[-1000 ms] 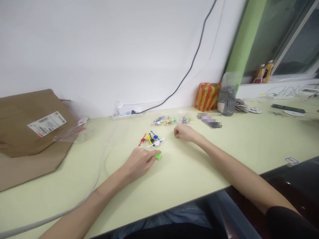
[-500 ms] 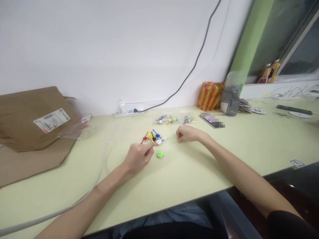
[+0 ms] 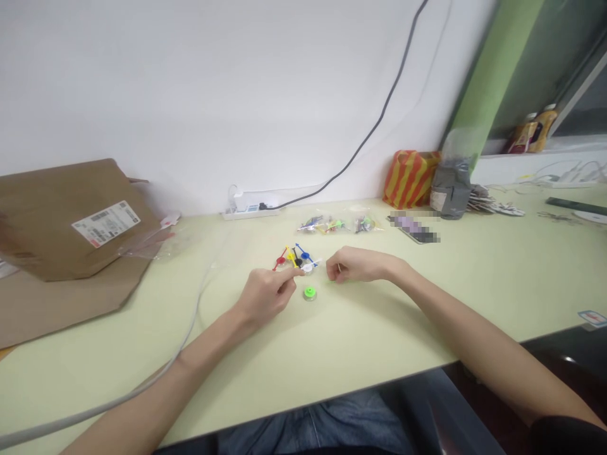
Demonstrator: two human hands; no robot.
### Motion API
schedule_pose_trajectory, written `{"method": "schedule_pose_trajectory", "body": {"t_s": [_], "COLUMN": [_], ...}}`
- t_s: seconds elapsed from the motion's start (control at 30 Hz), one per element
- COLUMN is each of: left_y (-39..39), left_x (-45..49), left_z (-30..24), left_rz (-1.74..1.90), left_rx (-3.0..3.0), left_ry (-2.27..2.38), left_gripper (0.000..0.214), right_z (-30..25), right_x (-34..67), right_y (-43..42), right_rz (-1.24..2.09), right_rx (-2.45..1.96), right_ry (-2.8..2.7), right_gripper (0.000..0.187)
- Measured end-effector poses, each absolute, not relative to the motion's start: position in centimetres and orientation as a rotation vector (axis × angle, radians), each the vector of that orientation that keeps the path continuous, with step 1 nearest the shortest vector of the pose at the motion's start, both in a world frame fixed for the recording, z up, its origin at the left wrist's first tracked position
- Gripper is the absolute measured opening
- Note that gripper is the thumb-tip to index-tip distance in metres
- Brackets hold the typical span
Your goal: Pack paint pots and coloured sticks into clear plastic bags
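Observation:
A small green round toy piece lies on the pale yellow table. Just behind it is a cluster of small coloured plastic pieces in red, yellow, blue, black and white. My left hand rests left of the green piece, its fingers curled and the forefinger pointing at the cluster. My right hand lies right of the cluster, closed in a pinch. What it grips is too small to make out.
Clear bags of coloured parts lie further back, near a white power strip. A brown paper parcel fills the left. A grey cable crosses the table. A phone, an orange striped bag and a grey pouch stand at the right.
My left hand let go of the green piece and lifted its forefinger toward the cluster. My right hand drew left, closer to the cluster. The camera turned slightly.

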State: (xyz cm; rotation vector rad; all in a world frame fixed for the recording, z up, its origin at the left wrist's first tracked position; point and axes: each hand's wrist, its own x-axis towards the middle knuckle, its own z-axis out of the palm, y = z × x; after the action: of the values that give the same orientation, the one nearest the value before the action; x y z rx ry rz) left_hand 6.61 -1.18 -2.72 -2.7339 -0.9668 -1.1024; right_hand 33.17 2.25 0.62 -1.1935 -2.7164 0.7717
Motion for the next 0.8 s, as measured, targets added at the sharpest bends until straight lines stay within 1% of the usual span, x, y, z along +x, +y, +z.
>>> {"method": "schedule_pose_trajectory", "body": {"t_s": [0.1,0.23,0.43,0.57,0.63,0.7,0.8], "left_y": [-1.4,-1.7,-1.7,-1.8,-1.9,-2.0,-1.9], "left_x": [6.8,7.1,7.4,7.4,7.5,7.6,7.6], "left_z": [-2.5,-2.3,-2.5,-2.2,-1.6,-1.0,-0.3], "left_rz": [-1.038,-0.911,-0.874,-0.955,-1.021,-1.086,-1.167], "left_rx": [-2.815,-2.824,-2.813,-2.856,-2.979,-3.142,-3.266], "left_ry": [-0.967,-1.105,-1.218,-1.324,-1.431,-1.548,-1.769], "left_gripper": [0.029,0.029,0.035,0.032,0.029,0.031,0.04], "right_z": [1.1,1.9,1.8,0.5,-0.1,-0.5,-0.5], "right_x": [32.6,31.9,31.2,30.4,30.0,29.7,29.3], "right_y": [1.3,0.2,-0.3,-0.2,-0.2,-0.3,-0.6], "right_rz": [0.755,0.712,0.68,0.743,0.811,0.872,0.86], "right_rx": [-1.143,-0.985,-0.81,-0.72,-0.683,-0.655,-0.706], "right_ry": [-2.722,-2.624,-2.461,-2.404,-2.37,-2.345,-2.333], "right_gripper": [0.018,0.022,0.016,0.018,0.021,0.022,0.014]}}
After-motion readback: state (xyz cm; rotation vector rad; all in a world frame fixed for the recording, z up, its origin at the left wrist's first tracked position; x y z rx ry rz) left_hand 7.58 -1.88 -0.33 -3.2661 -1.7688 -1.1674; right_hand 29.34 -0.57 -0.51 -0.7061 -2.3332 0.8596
